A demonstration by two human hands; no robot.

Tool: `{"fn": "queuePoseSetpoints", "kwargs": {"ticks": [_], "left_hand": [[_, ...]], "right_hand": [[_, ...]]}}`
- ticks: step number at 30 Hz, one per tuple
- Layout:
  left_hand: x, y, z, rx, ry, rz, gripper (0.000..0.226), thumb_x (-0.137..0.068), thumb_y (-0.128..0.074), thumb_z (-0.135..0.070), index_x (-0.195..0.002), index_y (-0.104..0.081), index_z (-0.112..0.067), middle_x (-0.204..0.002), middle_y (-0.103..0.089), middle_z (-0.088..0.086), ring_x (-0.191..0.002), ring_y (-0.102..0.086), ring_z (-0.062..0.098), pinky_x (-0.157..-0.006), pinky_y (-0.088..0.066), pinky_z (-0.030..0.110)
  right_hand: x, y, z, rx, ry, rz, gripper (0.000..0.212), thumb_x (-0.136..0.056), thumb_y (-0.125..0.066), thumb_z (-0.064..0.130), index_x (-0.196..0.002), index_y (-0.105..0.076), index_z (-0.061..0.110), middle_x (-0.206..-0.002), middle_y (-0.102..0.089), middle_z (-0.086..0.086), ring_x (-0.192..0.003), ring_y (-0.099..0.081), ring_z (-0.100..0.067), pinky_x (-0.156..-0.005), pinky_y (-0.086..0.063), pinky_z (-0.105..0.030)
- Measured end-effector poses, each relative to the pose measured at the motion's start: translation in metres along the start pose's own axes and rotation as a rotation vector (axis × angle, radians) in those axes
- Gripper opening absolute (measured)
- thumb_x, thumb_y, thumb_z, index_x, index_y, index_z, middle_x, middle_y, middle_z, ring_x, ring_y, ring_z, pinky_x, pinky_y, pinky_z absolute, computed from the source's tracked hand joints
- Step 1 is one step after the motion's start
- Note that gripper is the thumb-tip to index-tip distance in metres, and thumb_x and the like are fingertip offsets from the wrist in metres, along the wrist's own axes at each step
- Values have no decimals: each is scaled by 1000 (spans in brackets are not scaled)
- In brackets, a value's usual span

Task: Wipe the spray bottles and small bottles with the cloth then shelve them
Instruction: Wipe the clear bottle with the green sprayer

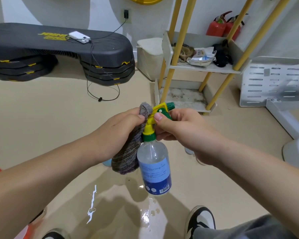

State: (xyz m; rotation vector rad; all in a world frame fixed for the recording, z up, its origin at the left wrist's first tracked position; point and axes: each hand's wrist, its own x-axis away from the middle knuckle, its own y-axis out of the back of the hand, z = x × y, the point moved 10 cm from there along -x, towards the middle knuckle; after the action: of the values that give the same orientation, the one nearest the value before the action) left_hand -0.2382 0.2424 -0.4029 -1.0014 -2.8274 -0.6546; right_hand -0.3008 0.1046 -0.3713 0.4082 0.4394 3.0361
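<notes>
At frame centre, the right hand pinches the clear plastic spray bottle's rigid yellow trigger head, likely light and wet-slippery, while the left hand grips the soft striped grey cloth.

One spray bottle, one striped cloth and two hands, in front of the shelf rack; two fire extinguishers behind that rack; one black step platform and one power bank to its left.

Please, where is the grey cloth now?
In the head view the cloth hangs just left of centre, gripped by the left hand and touching the yellow head of the spray bottle, which the right hand holds.
</notes>
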Motion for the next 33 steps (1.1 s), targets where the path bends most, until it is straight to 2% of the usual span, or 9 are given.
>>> {"fn": "queuePoseSetpoints", "kwargs": {"ticks": [3, 6, 8, 11, 14, 18, 23, 28, 33], "left_hand": [[8, -3, -13, -53, -114, 4, 25, -110, -42, -15, -100, -63, -7, -95, -69, 10, -92, -62, 13, -82, -51, 27], [22, -4, -30, -97, -196, -14, 24, -110, -47, -13, -97, -68, -13, -83, -68, -1, -75, -56, 2, -70, -50, 19], [20, 3, -36, -97, -225, -79, 20, -106, -55, -15, -96, -70, -9, -72, -61, 3, -59, -48, 1, -51, -40, 9], [15, 16, -32, -47, -143, -136, 15, -100, -67, -19, -102, -77, -7, -79, -69, 17, -53, -50, 4, -42, -37, 8], [19, 14, -31, -45, -99, -80, 10, -98, -70, -15, -96, -79, -14, -74, -72, 10, -48, -54, 4, -41, -39, 12], [19, 11, -30, -2, -48, -147, 12, -97, -59, -2, -94, -69, -7, -63, -64, 3, -40, -50, 2, -37, -36, 10], [16, 11, -30, -28, -36, -287, 6, -90, -56, -20, -88, -61, -17, -73, -59, 17, -60, -52, 16, -59, -44, 31], [12, 13, -28, -16, -17, -278, 15, -96, -47, -6, -93, -59, 3, -73, -56, 9, -57, -49, 11, -46, -42, 18], [18, 43, -5, 245, 63, -418, 21, -85, -39, 7, -82, -60, 4, -57, -58, 1, -47, -52, 9, -41, -38, 17]], "right_hand": [[0, -1, -2, -13, -10, 7, 32, -104, -61, 31, -92, -75, 5, -94, -79, -15, -82, -72, -26, -88, -59, -34], [0, -1, -3, -23, -24, 1, 31, -104, -62, 30, -88, -74, 6, -83, -79, -9, -74, -69, -14, -70, -58, -20], [0, 1, -2, -14, -20, -17, 31, -103, -62, 31, -94, -75, 4, -87, -79, -8, -75, -69, -14, -73, -59, -23], [0, 2, 0, 45, 3, -33, 31, -103, -62, 34, -101, -75, 6, -97, -78, -14, -82, -72, -23, -88, -59, -35], [2, -2, -1, 116, 5, -27, 29, -102, -63, 37, -101, -75, 10, -98, -79, -12, -95, -73, -30, -93, -60, -43], [3, 1, 4, 137, 38, -54, 28, -100, -66, 37, -99, -76, 11, -95, -79, -10, -86, -73, -22, -83, -60, -35], [1, -2, 5, 118, 53, -51, 27, -100, -66, 37, -103, -76, 12, -97, -78, -7, -95, -73, -25, -88, -59, -35], [-3, -3, -3, 66, -23, -32, 28, -101, -65, 36, -97, -78, 12, -97, -79, -7, -88, -72, -20, -84, -54, -29], [-6, 5, -8, -20, -84, -65, 34, -102, -64, 37, -110, -73, 5, -102, -79, -12, -101, -74, -30, -100, -53, -46]]}}
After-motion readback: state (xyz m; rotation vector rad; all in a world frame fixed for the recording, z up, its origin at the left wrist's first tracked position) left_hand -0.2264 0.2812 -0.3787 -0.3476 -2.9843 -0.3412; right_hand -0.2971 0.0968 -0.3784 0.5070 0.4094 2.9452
